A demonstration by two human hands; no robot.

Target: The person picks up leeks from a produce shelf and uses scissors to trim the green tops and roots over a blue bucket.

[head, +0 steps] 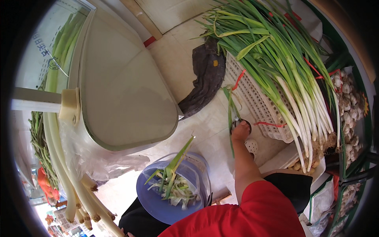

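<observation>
My right hand point(241, 131), at the end of a bare arm with a red sleeve, grips the dark handle of scissors point(236, 121) low over the tiled floor. Green onion leaves point(230, 103) hang or lie alongside the scissors; whether the blades touch them is unclear. To the right, a large pile of long green onions point(284, 68) rests on a white perforated plastic crate point(251, 91), roots towards me. Only some fingertips of my left hand point(127, 233) show at the bottom edge, near a black trouser leg, and their hold is hidden. Before me, a blue bucket point(154, 204) contains onion trimmings point(174, 186).
A pale rounded counter point(127, 80) stands at left, with thick leeks point(63, 166) and green beans point(43, 145) beside it. A dark cloth point(204, 80) lies on the floor. Garlic bulbs point(349, 109) fill a rack at right. Red ties point(271, 124) hang on the crate.
</observation>
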